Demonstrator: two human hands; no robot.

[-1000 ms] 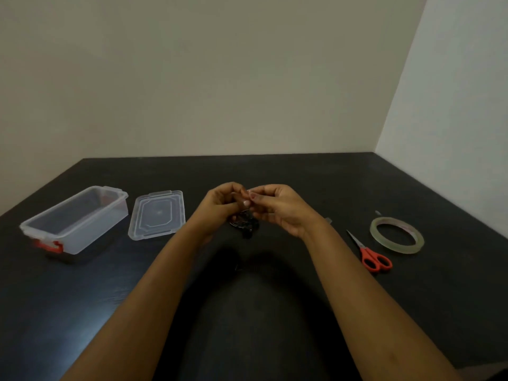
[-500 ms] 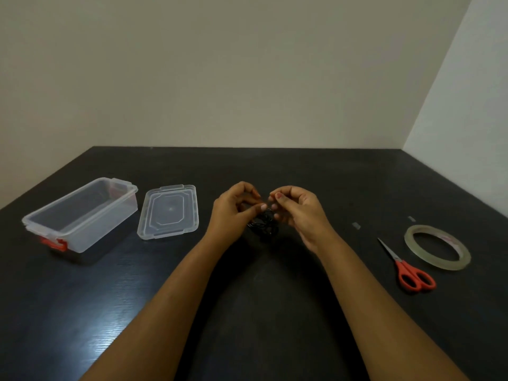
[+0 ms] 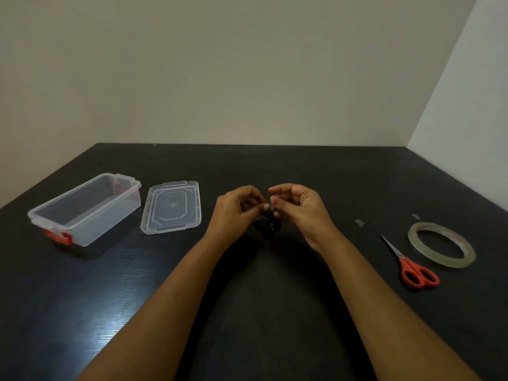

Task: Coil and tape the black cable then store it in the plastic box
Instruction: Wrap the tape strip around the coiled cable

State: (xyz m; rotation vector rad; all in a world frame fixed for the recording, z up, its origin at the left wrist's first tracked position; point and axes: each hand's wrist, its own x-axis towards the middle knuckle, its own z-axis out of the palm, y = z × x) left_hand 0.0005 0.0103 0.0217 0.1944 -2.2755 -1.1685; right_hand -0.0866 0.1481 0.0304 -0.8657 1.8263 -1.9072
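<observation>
Both hands meet above mid-tabletop: left hand and right hand, each grip pinching the coiled black cable from above. The open plastic box stands far left, its lid beside it. Scissors and tape roll lie right.

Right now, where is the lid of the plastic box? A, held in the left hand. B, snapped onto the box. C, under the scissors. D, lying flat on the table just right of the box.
D: the clear lid lies flat on the dark table just right of the open plastic box, apart from the scissors, while both hands are busy with the black cable.
</observation>
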